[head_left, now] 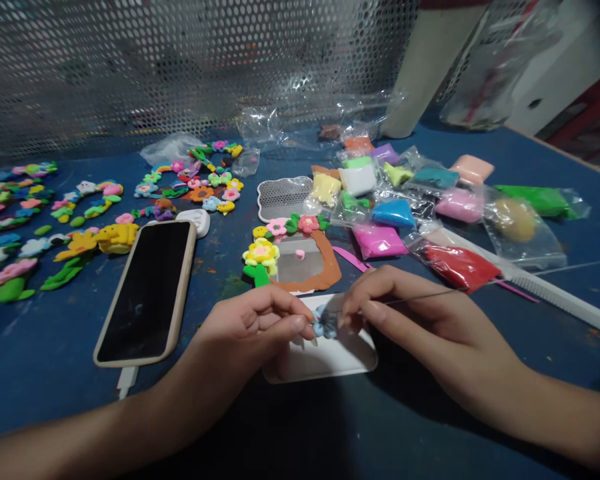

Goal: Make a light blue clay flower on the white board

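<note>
My left hand (253, 330) pinches a small light-blue clay flower (325, 323) above a white tile (325, 357). My right hand (405, 313) is closed on a thin metal needle tool (430, 295), whose tip meets the flower. Just behind stands a small mirror with a brown clay frame (307, 263), decorated with yellow, pink and red clay flowers.
A phone (147, 290) in a beige case lies at the left with its cable plugged in. Several finished clay figures (80, 220) cover the left of the blue table (530, 373). Several bags of coloured clay (410, 200) sit at the right. A white ruler (555, 293) lies beside them. Perforated metal mesh (180, 67) forms the back.
</note>
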